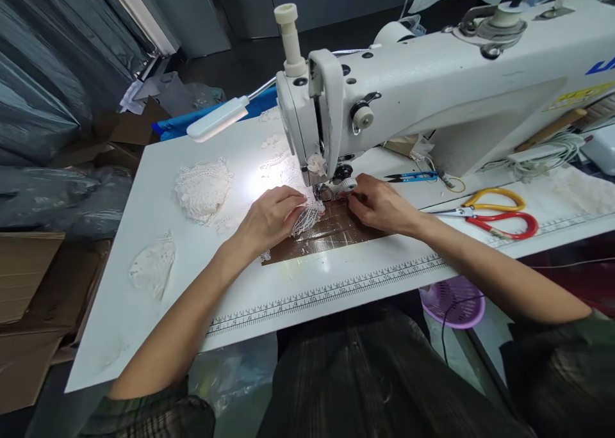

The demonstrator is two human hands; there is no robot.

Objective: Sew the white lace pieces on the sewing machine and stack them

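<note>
Under the sewing machine (432, 79) needle, white lace (307, 215) lies on the bench (144, 297). Left hand (271, 217) pinches it at nine o'clock. Right hand (379, 202), fingers closed, touches its three o'clock edge.

We see bare table (158, 310) near and left, open as far as the ruler (331, 291). Lace heaps (202, 188) lie farther left. The machine (432, 86) and its lamp (216, 119) block the far side; scissors (494, 215) and snips (413, 177) lie on the right.

Two lace heaps (202, 188) (152, 268), two scissors (500, 215) (413, 177), one sewing machine (432, 86).
</note>
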